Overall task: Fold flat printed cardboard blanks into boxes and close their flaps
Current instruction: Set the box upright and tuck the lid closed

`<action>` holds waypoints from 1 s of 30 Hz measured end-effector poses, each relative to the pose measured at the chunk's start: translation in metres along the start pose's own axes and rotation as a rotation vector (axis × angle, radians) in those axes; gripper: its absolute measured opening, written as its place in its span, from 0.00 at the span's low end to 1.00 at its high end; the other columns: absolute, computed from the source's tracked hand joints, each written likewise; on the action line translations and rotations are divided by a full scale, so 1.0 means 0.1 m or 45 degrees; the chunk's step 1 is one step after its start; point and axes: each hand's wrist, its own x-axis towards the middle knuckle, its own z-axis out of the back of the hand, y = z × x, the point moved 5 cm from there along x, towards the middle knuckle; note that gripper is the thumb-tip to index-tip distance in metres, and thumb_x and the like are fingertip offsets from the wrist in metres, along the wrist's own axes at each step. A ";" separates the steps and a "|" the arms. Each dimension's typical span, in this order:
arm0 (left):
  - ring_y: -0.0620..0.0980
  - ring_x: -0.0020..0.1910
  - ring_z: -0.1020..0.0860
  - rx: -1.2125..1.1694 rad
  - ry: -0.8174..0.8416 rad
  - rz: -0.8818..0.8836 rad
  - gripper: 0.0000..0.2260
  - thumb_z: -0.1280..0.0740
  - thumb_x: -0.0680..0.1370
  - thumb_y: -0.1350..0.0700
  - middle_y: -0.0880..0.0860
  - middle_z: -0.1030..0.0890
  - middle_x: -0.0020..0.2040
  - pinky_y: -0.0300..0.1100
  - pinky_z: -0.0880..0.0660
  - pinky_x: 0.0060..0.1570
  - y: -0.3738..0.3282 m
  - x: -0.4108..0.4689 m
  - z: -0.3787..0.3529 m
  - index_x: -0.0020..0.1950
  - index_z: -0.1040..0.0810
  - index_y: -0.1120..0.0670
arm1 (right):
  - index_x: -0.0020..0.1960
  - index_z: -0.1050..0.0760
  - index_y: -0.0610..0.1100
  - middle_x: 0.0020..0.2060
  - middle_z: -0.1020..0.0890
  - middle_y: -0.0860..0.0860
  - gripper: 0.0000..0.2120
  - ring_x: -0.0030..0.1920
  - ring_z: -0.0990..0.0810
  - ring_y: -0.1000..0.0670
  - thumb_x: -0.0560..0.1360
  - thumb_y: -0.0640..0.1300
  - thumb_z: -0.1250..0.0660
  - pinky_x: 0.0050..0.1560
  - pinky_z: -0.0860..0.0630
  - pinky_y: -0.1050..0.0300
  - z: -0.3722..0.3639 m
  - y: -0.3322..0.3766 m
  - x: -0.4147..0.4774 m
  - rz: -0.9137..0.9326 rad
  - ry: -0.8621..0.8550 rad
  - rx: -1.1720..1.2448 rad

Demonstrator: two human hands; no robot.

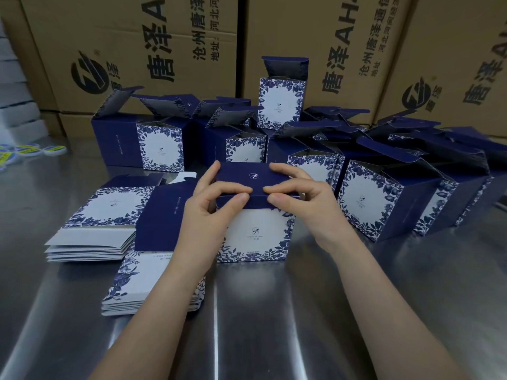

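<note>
Bare left hand [208, 207] and right hand [304, 204] pinch a cardboard box [256, 234].

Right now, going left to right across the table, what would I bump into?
Yellow discs → stack of blanks → left hand → box being closed → right hand → open box.

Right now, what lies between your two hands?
In the head view, only the blue top flap of the box, pinched by left hand and right hand.
</note>
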 end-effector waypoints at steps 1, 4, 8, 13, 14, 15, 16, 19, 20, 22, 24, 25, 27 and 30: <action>0.27 0.47 0.25 0.003 -0.009 0.003 0.10 0.27 0.75 0.57 0.41 0.32 0.73 0.46 0.24 0.58 0.00 0.00 0.00 0.43 0.15 0.40 | 0.42 0.14 0.52 0.63 0.23 0.51 0.09 0.64 0.25 0.54 0.68 0.37 0.25 0.60 0.25 0.53 0.00 -0.01 0.00 0.010 -0.004 -0.010; 0.25 0.45 0.25 0.019 -0.049 -0.011 0.13 0.28 0.75 0.58 0.41 0.31 0.73 0.41 0.25 0.56 -0.01 0.01 0.00 0.41 0.15 0.39 | 0.41 0.14 0.53 0.61 0.21 0.52 0.09 0.63 0.24 0.53 0.67 0.39 0.25 0.55 0.23 0.55 -0.02 -0.02 0.00 0.033 -0.031 -0.016; 0.25 0.55 0.27 0.034 -0.065 -0.036 0.14 0.28 0.76 0.59 0.41 0.30 0.71 0.29 0.27 0.53 -0.01 0.02 -0.02 0.40 0.15 0.38 | 0.40 0.14 0.54 0.59 0.19 0.54 0.07 0.66 0.26 0.50 0.66 0.42 0.26 0.64 0.28 0.44 -0.02 -0.07 0.01 0.041 -0.076 -0.041; 0.29 0.60 0.26 -0.055 -0.019 0.016 0.08 0.25 0.73 0.56 0.40 0.29 0.72 0.49 0.27 0.64 0.03 0.02 0.01 0.44 0.16 0.41 | 0.44 0.14 0.53 0.63 0.21 0.55 0.08 0.72 0.33 0.47 0.67 0.43 0.27 0.68 0.32 0.40 0.02 -0.12 0.01 -0.024 0.014 0.038; 0.32 0.63 0.26 -0.100 -0.007 0.046 0.07 0.24 0.71 0.55 0.40 0.29 0.71 0.53 0.28 0.66 0.04 0.03 0.02 0.44 0.16 0.42 | 0.44 0.14 0.52 0.63 0.21 0.55 0.08 0.73 0.33 0.47 0.68 0.42 0.27 0.69 0.32 0.39 0.03 -0.12 0.01 -0.040 0.034 0.083; 0.34 0.65 0.27 -0.142 0.000 0.066 0.06 0.23 0.70 0.54 0.40 0.28 0.71 0.55 0.28 0.67 0.04 0.03 0.03 0.43 0.16 0.43 | 0.44 0.14 0.51 0.64 0.21 0.54 0.08 0.72 0.33 0.47 0.68 0.41 0.28 0.69 0.33 0.37 0.04 -0.13 0.01 -0.053 0.047 0.120; 0.36 0.65 0.26 -0.179 0.002 0.076 0.05 0.23 0.69 0.53 0.40 0.28 0.71 0.56 0.28 0.67 0.04 0.04 0.03 0.43 0.16 0.44 | 0.43 0.14 0.51 0.63 0.21 0.53 0.08 0.72 0.32 0.47 0.68 0.40 0.28 0.69 0.34 0.36 0.05 -0.14 0.02 -0.063 0.052 0.141; 0.36 0.64 0.25 -0.214 -0.013 0.074 0.03 0.27 0.70 0.53 0.40 0.26 0.70 0.56 0.28 0.67 0.04 0.05 0.05 0.41 0.15 0.45 | 0.41 0.14 0.51 0.61 0.19 0.53 0.07 0.72 0.32 0.48 0.67 0.40 0.27 0.71 0.37 0.37 0.06 -0.15 0.02 -0.055 0.023 0.124; 0.35 0.64 0.25 -0.198 -0.016 0.068 0.05 0.28 0.71 0.55 0.40 0.26 0.69 0.56 0.29 0.67 0.04 0.05 0.05 0.41 0.15 0.45 | 0.41 0.14 0.51 0.60 0.19 0.53 0.07 0.72 0.32 0.49 0.66 0.40 0.27 0.72 0.37 0.38 0.06 -0.15 0.02 -0.048 0.011 0.108; 0.33 0.63 0.25 -0.165 -0.019 0.055 0.09 0.28 0.74 0.59 0.40 0.26 0.69 0.55 0.29 0.67 0.06 0.06 0.06 0.40 0.15 0.44 | 0.40 0.14 0.52 0.58 0.18 0.55 0.07 0.72 0.33 0.53 0.66 0.41 0.26 0.72 0.37 0.43 0.07 -0.15 0.02 -0.038 0.006 0.075; 0.34 0.63 0.25 -0.157 -0.018 0.047 0.09 0.28 0.74 0.59 0.41 0.26 0.69 0.55 0.29 0.67 0.08 0.06 0.07 0.41 0.15 0.44 | 0.41 0.14 0.53 0.57 0.17 0.56 0.06 0.72 0.33 0.55 0.66 0.43 0.25 0.72 0.37 0.48 0.07 -0.14 0.02 -0.028 0.018 0.065; 0.34 0.64 0.26 -0.159 -0.011 0.043 0.08 0.28 0.73 0.58 0.41 0.26 0.69 0.55 0.29 0.67 0.09 0.07 0.07 0.41 0.15 0.44 | 0.41 0.14 0.53 0.57 0.17 0.56 0.06 0.72 0.33 0.55 0.66 0.44 0.25 0.71 0.37 0.49 0.07 -0.14 0.02 -0.025 0.025 0.070; 0.36 0.65 0.26 -0.188 0.011 0.045 0.04 0.26 0.72 0.54 0.41 0.26 0.69 0.53 0.28 0.67 0.10 0.07 0.08 0.43 0.14 0.44 | 0.42 0.14 0.53 0.59 0.18 0.55 0.06 0.72 0.33 0.53 0.67 0.43 0.25 0.71 0.37 0.47 0.07 -0.15 0.02 -0.034 0.040 0.093; 0.40 0.68 0.27 -0.295 0.039 0.083 0.04 0.25 0.71 0.53 0.42 0.26 0.70 0.53 0.28 0.66 0.15 0.09 0.10 0.45 0.14 0.46 | 0.42 0.14 0.51 0.61 0.19 0.52 0.08 0.73 0.34 0.49 0.68 0.40 0.28 0.73 0.39 0.39 0.08 -0.16 0.02 -0.080 0.063 0.168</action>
